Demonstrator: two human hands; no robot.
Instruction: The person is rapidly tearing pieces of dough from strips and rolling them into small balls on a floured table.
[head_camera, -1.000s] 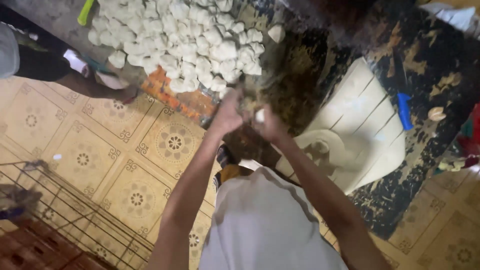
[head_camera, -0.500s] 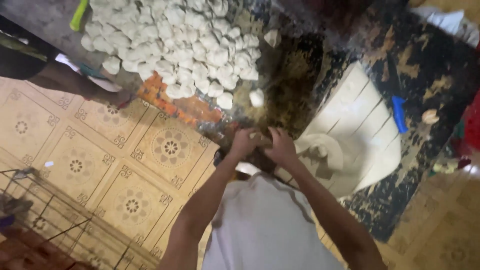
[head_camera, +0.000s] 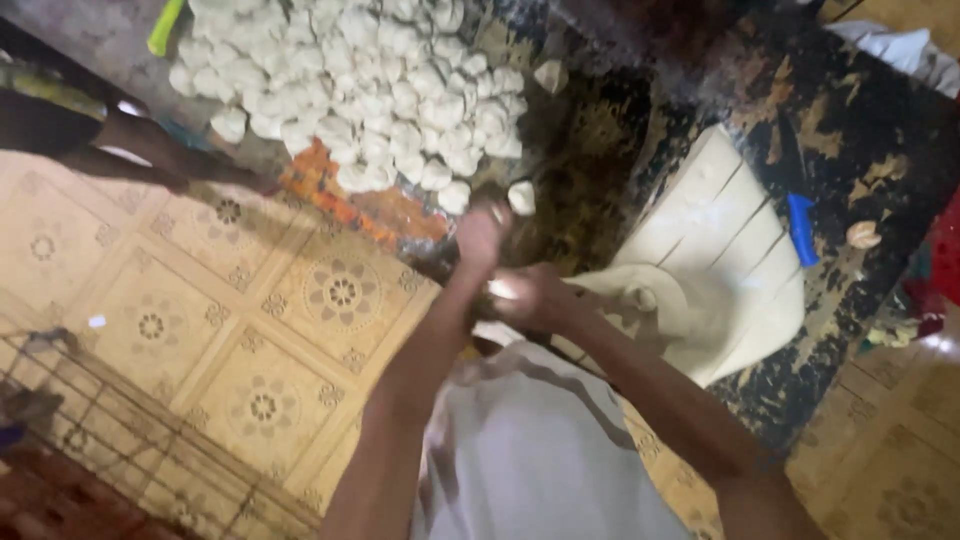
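Both hands are working right at the near edge of the worktop (head_camera: 600, 150), which is dark, worn and dusted with flour. The left hand (head_camera: 482, 238) is reaching out toward the dough pile, fingers loosely spread rather than clamped on anything, with one small dough ball (head_camera: 521, 197) sitting just beside its fingertips. Can't tell if it's actually touching that ball, it's blurry there. The right hand (head_camera: 528, 298) is curled shut around a pale dough piece (head_camera: 503, 289), only a bit of it peeking out between the fingers.

Just to the right of that hand there's a big slab of dough (head_camera: 720, 270) scored into strips, spread toward the worktop's right side, with its near end pulled ragged. A blue knife handle (head_camera: 802, 228) lies at the slab's far right edge. The heap of finished dough balls (head_camera: 350, 80) covers the far left part of the worktop, one stray lump (head_camera: 549, 75) sitting apart from it. A green thing (head_camera: 165, 25) pokes in at the far left corner. Below is a tan patterned tile floor (head_camera: 200, 330).
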